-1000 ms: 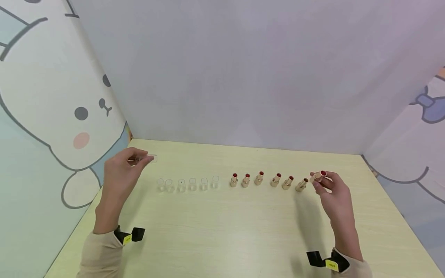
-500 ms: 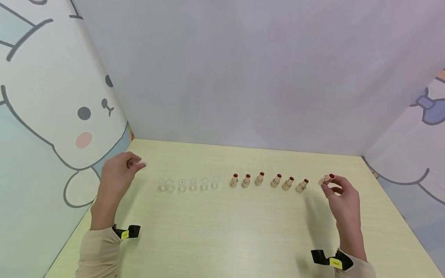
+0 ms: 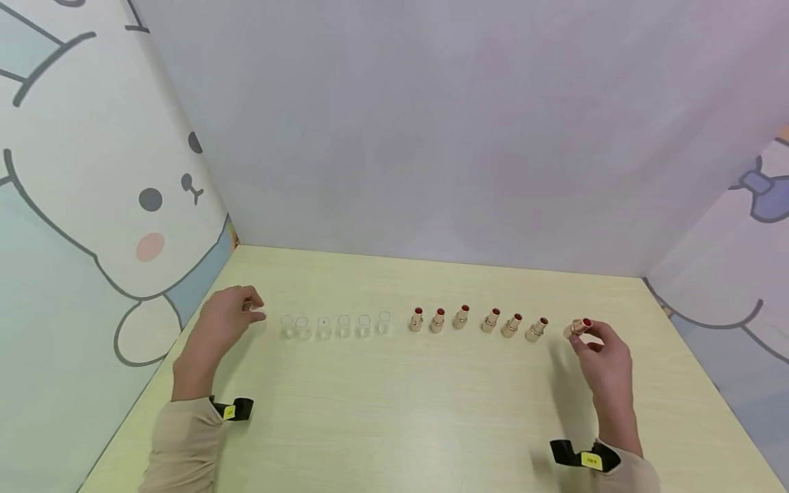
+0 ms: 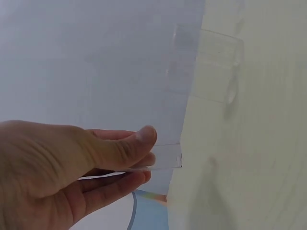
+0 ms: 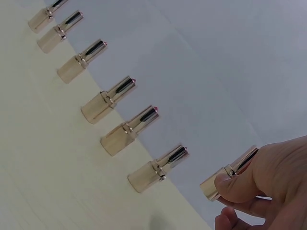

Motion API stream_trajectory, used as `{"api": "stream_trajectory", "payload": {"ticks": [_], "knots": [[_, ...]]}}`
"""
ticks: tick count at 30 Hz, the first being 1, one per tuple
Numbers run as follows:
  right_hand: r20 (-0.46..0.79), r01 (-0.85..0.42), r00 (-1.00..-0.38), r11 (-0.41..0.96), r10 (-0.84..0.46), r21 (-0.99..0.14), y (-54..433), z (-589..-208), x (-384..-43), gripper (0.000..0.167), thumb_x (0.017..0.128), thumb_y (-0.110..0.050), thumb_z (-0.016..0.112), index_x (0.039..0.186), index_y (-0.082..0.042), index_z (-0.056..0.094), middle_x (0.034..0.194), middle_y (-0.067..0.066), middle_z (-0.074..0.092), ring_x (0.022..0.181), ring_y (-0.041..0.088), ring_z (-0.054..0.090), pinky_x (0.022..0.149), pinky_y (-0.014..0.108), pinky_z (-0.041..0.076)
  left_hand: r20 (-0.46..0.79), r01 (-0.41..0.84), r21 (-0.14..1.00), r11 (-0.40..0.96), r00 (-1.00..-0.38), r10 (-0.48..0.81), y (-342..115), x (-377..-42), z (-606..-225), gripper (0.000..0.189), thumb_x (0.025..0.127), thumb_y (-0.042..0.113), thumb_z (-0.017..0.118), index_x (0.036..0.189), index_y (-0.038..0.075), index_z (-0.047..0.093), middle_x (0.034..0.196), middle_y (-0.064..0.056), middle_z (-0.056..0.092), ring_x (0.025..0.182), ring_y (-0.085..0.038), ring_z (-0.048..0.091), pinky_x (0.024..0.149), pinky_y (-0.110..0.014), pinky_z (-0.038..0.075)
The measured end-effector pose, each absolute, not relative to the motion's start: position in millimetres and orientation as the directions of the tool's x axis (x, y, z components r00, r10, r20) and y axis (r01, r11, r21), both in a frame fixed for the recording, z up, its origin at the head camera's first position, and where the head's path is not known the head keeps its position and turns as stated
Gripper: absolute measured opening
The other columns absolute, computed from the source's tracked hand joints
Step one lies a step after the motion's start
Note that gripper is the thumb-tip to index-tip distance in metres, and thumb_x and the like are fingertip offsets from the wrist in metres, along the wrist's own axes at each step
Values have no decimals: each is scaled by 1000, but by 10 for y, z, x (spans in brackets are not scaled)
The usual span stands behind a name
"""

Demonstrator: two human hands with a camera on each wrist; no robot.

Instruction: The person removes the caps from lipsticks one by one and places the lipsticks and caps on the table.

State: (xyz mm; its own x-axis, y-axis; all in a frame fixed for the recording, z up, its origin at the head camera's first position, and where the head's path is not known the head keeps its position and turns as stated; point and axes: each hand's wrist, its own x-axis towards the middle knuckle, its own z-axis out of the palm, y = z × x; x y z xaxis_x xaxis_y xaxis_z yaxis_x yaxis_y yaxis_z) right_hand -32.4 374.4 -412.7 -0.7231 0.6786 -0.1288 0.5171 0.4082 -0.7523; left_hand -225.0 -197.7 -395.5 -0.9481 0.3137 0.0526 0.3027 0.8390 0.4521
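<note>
Between thumb and fingers of my left hand (image 3: 218, 325) is a clear plastic cap (image 4: 167, 157), held over the table just left of the row of clear caps (image 3: 344, 326). In the left wrist view its end points toward the tabletop. My right hand (image 3: 607, 363) pinches a gold lipstick tube (image 5: 211, 186) with a red tip, tilted and above the table. A row of similar gold lipsticks (image 3: 490, 320) stands upright to its left, and the nearest lipstick (image 5: 158, 169) is a short gap from the held one.
The pale wooden table (image 3: 394, 411) ends at a grey-white backdrop (image 3: 431, 137) behind the rows. Side panels with cartoon drawings (image 3: 154, 205) flank it. Both wrists wear black straps (image 3: 585, 457) with yellow labels.
My left hand has drawn back a little, then come nearer the row's left end and lower, still holding the cap. The right hand has shifted right and lower with the lipstick.
</note>
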Motion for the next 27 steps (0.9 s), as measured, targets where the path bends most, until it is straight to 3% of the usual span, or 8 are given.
{"api": "stream_trajectory", "payload": {"ticks": [6,14,18,21,23,27], "knots": [[-157,525,-741,417,652,-742,3804,-4252,-354,43,105,-14,59,146,-2,50,154,24,48,122,37,52,63,14,42,25,317,443,839,-940,341,-1976,-2279,-4061,15,88,6,82,99,0,73,95,-17,71,84,-30,64,75,-49,54],[-156,525,-762,459,628,-717,3832,-4379,-382,43,102,-10,61,142,2,53,148,31,51,120,45,60,67,17,44,18,326,445,834,-935,355,-1986,-2304,-4152,12,88,6,81,96,2,73,93,-15,71,84,-28,64,76,-49,54],[-170,533,-769,471,616,-702,3842,-4417,-395,44,102,-10,59,143,3,52,150,32,49,127,51,58,87,38,52,17,327,455,828,-933,359,-1972,-2302,-4155,11,88,5,82,95,3,73,95,-16,72,86,-30,66,77,-50,55],[-184,541,-766,464,616,-702,3846,-4442,-399,44,102,-10,58,143,4,51,152,33,48,131,52,55,104,56,47,2,322,467,823,-932,363,-1950,-2300,-4148,12,88,6,81,95,3,72,93,-15,70,84,-29,64,75,-47,54],[-194,545,-764,455,616,-704,3849,-4461,-397,44,103,-10,57,144,4,50,153,33,47,132,53,53,109,61,43,-9,317,471,823,-931,364,-1934,-2299,-4144,12,88,6,81,95,3,72,91,-13,67,81,-27,61,72,-43,51],[-209,550,-761,440,615,-709,3856,-4491,-396,44,104,-10,55,146,3,49,155,31,46,134,51,50,108,60,42,-26,307,476,824,-932,362,-1919,-2301,-4147,13,89,7,81,96,3,71,86,-9,62,77,-23,54,69,-37,45]]}}
